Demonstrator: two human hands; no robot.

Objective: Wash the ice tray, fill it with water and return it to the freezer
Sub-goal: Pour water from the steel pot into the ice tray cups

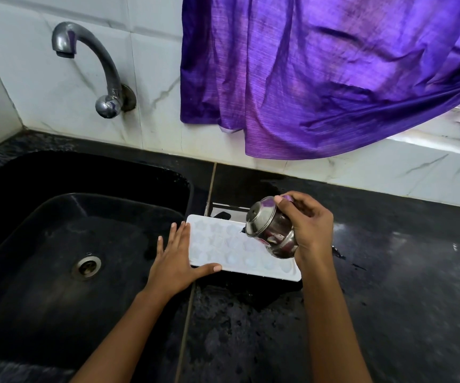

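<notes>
the white ice tray [223, 244] lies flat on the black stone counter [403, 272], just to the right of the sink [16, 217], with its long side running from the sink edge toward my right arm. its moulded pockets face up, some star-shaped and some round; i cannot tell how much water is in them.

my left hand [172, 261] is flat and relaxed at the tray's left end, fingers straight and pointing away from me along the short edge, thumb stretched out along the near long edge and touching it.

my right hand [309, 225] is curled around a small steel pot [270, 230], thumb over the top and fingers wrapped behind it. i hold the pot tipped well over above the right half of the tray, its lower rim close to the tray's surface; i cannot see whether they touch.

the counter around the tray is wet, with dark puddles and droplets in front of it and to the right. the sink is black with a round metal drain [86, 268] in its floor. a curved metal tap [90, 64] comes out of the white marbled wall tiles above the sink, its spout turned left. a purple curtain [320, 73] hangs over the wall behind the counter.
</notes>
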